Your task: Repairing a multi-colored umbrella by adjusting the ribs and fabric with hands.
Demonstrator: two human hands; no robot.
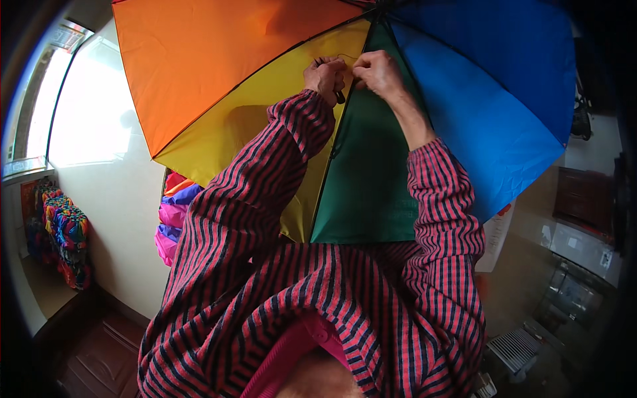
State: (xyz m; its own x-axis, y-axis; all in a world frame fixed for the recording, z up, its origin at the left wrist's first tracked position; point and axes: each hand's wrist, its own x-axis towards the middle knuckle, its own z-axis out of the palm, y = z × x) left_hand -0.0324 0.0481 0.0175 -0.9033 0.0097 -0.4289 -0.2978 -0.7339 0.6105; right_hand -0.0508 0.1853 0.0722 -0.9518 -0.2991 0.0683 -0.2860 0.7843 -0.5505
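An opened umbrella [371, 166] with orange, yellow, green and blue panels lies spread before me, its dark ribs [332, 142] facing up. Over the yellow panel, my left hand [324, 76] is closed around a small dark tool [340, 97]; its black end sticks out below the fingers and its kind is hidden. My right hand [378, 71] pinches at the rib between the yellow and green panels. A fine thread [345, 56] arcs between the two hands. The fingertips of my right hand are partly hidden.
Colourful folded fabric [178, 215] shows left of the umbrella, beside a white surface [123, 219]. Multicoloured bundles [66, 225] hang or stack at the far left. A brown panelled wooden piece [106, 358] is at lower left. Boxes [580, 249] and a grey ridged item [514, 348] are at right.
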